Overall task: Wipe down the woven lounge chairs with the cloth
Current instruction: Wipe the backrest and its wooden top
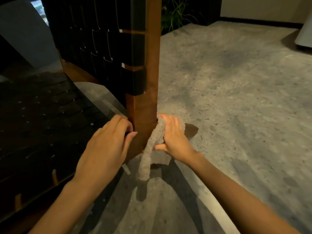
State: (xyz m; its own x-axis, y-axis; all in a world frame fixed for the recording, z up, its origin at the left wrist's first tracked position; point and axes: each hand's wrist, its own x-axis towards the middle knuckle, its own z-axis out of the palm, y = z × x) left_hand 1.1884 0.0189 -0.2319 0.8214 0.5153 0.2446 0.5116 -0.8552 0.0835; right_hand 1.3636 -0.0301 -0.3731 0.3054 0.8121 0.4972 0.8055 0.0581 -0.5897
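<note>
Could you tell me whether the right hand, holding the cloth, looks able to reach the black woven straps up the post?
Probably yes: the right hand presses the cloth against the wooden post low down, and the black woven straps wrap that post above, nothing between. The left hand grips the opposite side.

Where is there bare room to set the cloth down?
The pale speckled stone floor right of the brown wooden chair post is bare. It is crowded at the post's foot: the left hand holds it, and the right hand grips the beige fluffy cloth there.
</note>
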